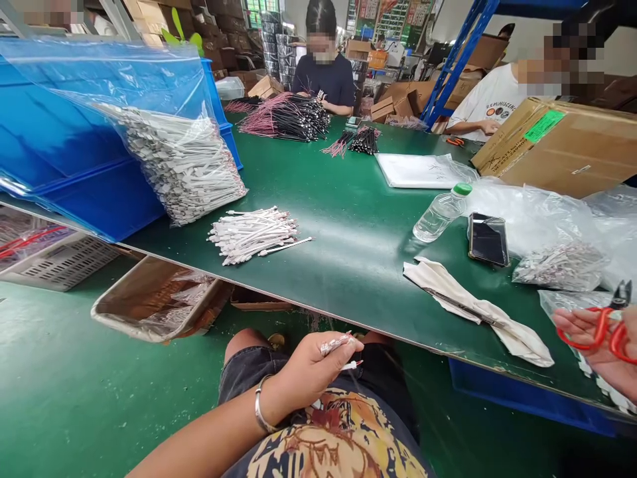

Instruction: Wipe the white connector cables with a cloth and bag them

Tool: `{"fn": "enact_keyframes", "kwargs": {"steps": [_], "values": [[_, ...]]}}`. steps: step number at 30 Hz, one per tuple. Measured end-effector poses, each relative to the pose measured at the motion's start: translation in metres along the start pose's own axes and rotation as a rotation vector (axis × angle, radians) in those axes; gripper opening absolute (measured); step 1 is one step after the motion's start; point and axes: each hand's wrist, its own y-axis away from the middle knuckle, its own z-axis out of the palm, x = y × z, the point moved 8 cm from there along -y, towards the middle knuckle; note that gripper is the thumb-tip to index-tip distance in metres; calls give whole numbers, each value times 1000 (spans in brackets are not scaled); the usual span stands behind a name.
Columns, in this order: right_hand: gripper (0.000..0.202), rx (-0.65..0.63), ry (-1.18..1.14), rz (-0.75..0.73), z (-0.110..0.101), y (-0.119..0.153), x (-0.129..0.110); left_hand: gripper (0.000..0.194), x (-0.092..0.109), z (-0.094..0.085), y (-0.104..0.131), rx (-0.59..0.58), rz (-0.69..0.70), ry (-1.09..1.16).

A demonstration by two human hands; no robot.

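Above my lap, my left hand (318, 365) is closed around a small bundle of white cables (338, 343), whose tips poke out past the thumb. At the right edge, my right hand (604, 345) has red-handled cutters (597, 332) across its fingers, their dark jaws pointing up. White cables lie partly behind that hand at the table edge. On the green table (348, 245), a loose pile of white cables (253, 234) sits left of centre. A white cloth (527, 342) with metal tweezers (458, 302) on it lies left of my right hand.
A full bag of cables (184, 166) leans on blue bins (64, 146) at the left. A bottle (440, 214), a phone (488, 239), plastic bags and a carton (562, 143) stand at the right. Two people sit across the table near black and pink wires (293, 118).
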Motion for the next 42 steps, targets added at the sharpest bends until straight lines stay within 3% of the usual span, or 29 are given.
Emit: {"fn": "enact_keyframes", "kwargs": {"steps": [3, 6, 8, 11, 15, 23, 35, 42], "values": [[57, -111, -314, 77, 35, 20, -29, 36, 1, 1, 0, -3, -10, 4], [51, -335, -63, -84, 76, 72, -59, 37, 0, 1, 0, 10, -19, -2], [51, -564, 166, -255, 113, 124, -74, 37, -3, 0, 0, 18, -27, 15], [46, -773, 283, -464, 162, 193, -87, 38, -11, 3, 1, -17, -69, 92], [35, -795, 450, -667, 203, 230, -90, 39, -22, 11, 5, -112, -181, 252], [32, -744, 485, -883, 223, 240, -97, 36, -14, 11, 10, -146, -130, 229], [30, -751, 447, -973, 235, 245, -111, 37, -12, 10, 12, -167, -74, 256], [32, -811, 429, -947, 248, 246, -114, 37, -23, 6, 13, -147, -129, 400]]}}
